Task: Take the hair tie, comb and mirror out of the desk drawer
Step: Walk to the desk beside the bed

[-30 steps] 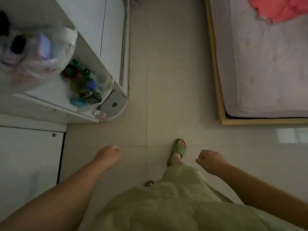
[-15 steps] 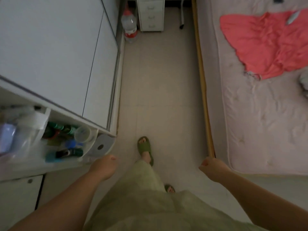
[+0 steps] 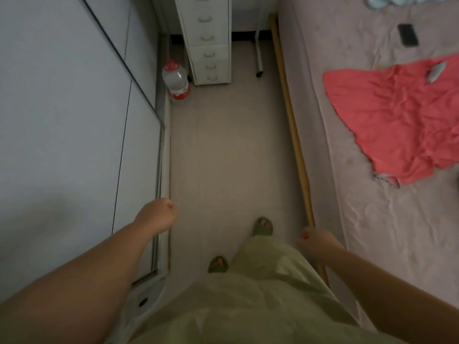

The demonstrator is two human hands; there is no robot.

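Note:
A white drawer unit (image 3: pixel 207 38) with several handled drawers stands at the far end of the aisle, all drawers closed. No hair tie, comb or mirror shows anywhere. My left hand (image 3: pixel 157 214) hangs curled into a loose fist beside the white wardrobe, holding nothing. Down at the bed's wooden edge, my right hand (image 3: pixel 314 242) is curled the same way and holds nothing. Both hands are far short of the drawer unit.
A white wardrobe (image 3: pixel 74 120) lines the left side. A bed (image 3: pixel 372 219) with a wooden rail fills the right, with a red garment (image 3: pixel 397 115) and a dark phone (image 3: pixel 407 34) on it. A large water bottle (image 3: pixel 176 83) stands left of the drawers. A tiled aisle (image 3: pixel 231 150) runs between.
The view has swung forward along the aisle: the shelf of bottles dropped out of sight and the drawer unit came into view. Both hands stayed curled and low.

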